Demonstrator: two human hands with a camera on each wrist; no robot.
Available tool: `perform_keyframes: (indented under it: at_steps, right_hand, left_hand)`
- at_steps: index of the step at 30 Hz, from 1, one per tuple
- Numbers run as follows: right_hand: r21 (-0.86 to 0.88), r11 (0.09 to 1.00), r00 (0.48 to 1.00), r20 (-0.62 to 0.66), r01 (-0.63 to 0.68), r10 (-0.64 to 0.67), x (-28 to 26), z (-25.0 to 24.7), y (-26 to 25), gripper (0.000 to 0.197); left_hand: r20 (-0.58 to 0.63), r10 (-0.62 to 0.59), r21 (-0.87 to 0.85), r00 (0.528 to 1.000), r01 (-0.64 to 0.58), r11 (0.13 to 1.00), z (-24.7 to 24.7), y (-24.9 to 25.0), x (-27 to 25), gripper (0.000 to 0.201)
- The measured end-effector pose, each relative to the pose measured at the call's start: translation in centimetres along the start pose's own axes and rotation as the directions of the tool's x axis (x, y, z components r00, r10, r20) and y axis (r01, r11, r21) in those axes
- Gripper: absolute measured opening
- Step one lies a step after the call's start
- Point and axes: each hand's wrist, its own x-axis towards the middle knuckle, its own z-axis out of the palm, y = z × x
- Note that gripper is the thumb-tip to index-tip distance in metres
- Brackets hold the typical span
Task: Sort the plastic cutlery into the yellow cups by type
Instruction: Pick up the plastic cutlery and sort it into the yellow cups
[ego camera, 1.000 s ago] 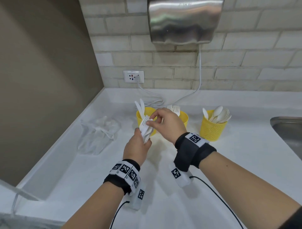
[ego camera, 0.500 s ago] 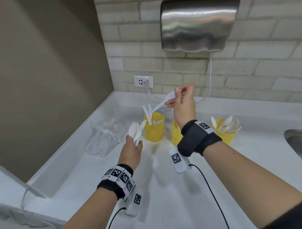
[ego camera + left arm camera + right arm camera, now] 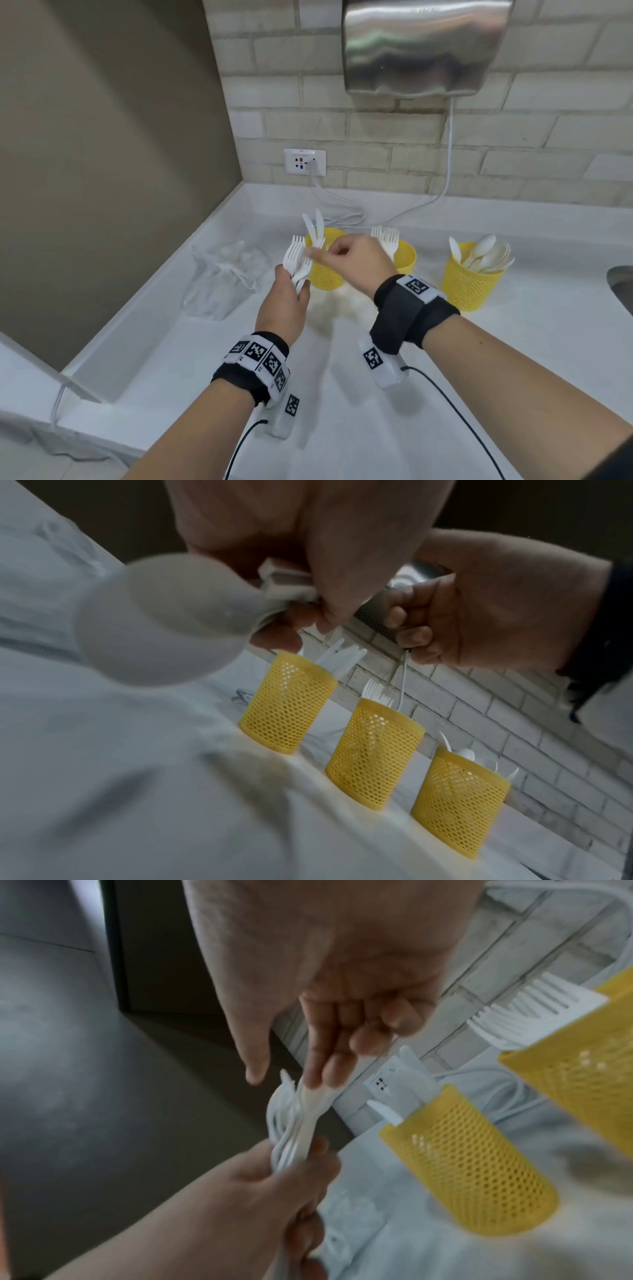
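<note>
My left hand [image 3: 299, 286] grips a bundle of white plastic cutlery [image 3: 297, 258] upright, with fork heads on top. In the left wrist view a spoon bowl [image 3: 161, 620] sticks out below my left hand [image 3: 308, 615]. My right hand [image 3: 313, 255] reaches across and pinches the top of a cream piece [image 3: 308, 1104] in the bundle between thumb and forefinger [image 3: 322, 1074]. Behind stand three yellow mesh cups. The left cup [image 3: 325, 270] holds knives, the middle cup [image 3: 406, 258] forks and the right cup [image 3: 471, 284] spoons.
A crumpled clear plastic bag [image 3: 226, 277] lies left of the cups on the white counter [image 3: 342, 394]. A steel sink edge [image 3: 621, 284] shows at the far right. A hand dryer [image 3: 421, 44] hangs on the brick wall, and its cable [image 3: 342, 205] runs behind the cups.
Half a second ago my right hand was raised above the cups with a knife. It has come down to the bundle in my left hand, and the knife is gone from it.
</note>
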Motion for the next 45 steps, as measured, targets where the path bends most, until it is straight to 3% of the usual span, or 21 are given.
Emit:
perform_keyframes:
  at_steps: [2,4,8,12,15,17,19,21,23,25,27,32,38,40,45]
  right_hand:
    - [0.001,1.000,0.995,0.099,-0.015,0.015,-0.9,0.8,0.3,0.039]
    - [0.106,0.994,0.996,0.084,-0.025,0.016,-1.2,0.9,0.5,0.022]
    - [0.334,0.942,0.993,-0.105,-0.024,0.063,-1.2,-0.6,0.2,0.021]
    - [0.542,0.831,0.958,-0.283,0.122,0.044,-1.0,-3.8,-1.1,0.017]
    - [0.549,0.816,0.940,-0.342,0.183,0.019,-0.9,-5.0,-1.1,0.004]
    - [0.480,0.858,0.935,-0.355,0.185,-0.003,-1.0,-5.0,-0.6,0.005]
    - [0.396,0.912,0.964,-0.265,0.106,0.003,-1.2,-4.9,0.0,0.017]
    - [0.316,0.948,0.997,-0.038,-0.050,0.066,-1.4,-4.3,0.7,0.043]
    - [0.234,0.966,0.988,0.131,-0.111,0.082,-1.7,-3.7,1.5,0.062]
    - [0.187,0.978,0.978,0.199,-0.095,0.057,-1.8,-3.3,2.1,0.049]
    - [0.162,0.983,0.975,0.217,-0.090,0.054,-1.7,-3.4,2.3,0.031]
    - [0.277,0.956,0.981,0.190,-0.092,0.040,-1.4,-3.8,2.3,0.021]
    - [0.465,0.884,0.999,-0.001,-0.046,0.053,-0.9,-4.2,2.1,0.007]
    - [0.463,0.885,0.997,-0.038,-0.045,0.070,-0.8,-4.2,2.3,0.013]
    - [0.353,0.933,0.996,0.064,-0.074,0.055,-0.6,-3.3,3.1,0.031]
  left_hand:
    - [0.005,0.017,-0.031,1.000,-0.017,0.999,0.4,0.6,-0.1,0.017]
    - [0.014,0.020,-0.065,1.000,-0.019,0.998,0.8,1.1,-0.2,0.018]
    - [0.022,-0.006,-0.057,1.000,0.007,0.998,1.4,1.5,-0.3,0.019]
    - [0.022,-0.010,-0.059,1.000,0.011,0.998,1.8,1.7,-0.6,0.019]
    - [0.012,0.011,-0.010,1.000,-0.011,1.000,1.9,2.4,-0.9,0.018]
    - [-0.006,0.036,0.030,0.999,-0.036,0.999,2.0,2.8,-1.0,0.023]
    - [-0.012,0.051,0.043,0.999,-0.051,0.998,2.2,3.1,-1.1,0.030]
    - [0.004,0.067,0.032,0.998,-0.067,0.997,2.6,3.2,-1.0,0.035]
    - [0.033,0.097,0.004,0.995,-0.097,0.995,3.1,3.2,-1.1,0.041]
    - [0.057,0.131,-0.028,0.990,-0.129,0.991,3.4,3.3,-1.3,0.045]
    - [0.057,0.129,-0.035,0.990,-0.127,0.991,3.6,3.6,-1.5,0.044]
    - [0.048,0.057,-0.036,0.997,-0.055,0.998,3.5,4.3,-1.4,0.040]
    - [0.047,0.090,0.034,0.995,-0.092,0.995,3.7,4.6,-0.7,0.027]
    - [0.051,0.092,0.024,0.994,-0.093,0.995,3.9,4.7,-0.4,0.025]
    - [0.079,0.143,0.011,0.987,-0.144,0.989,4.8,5.0,-0.5,0.034]
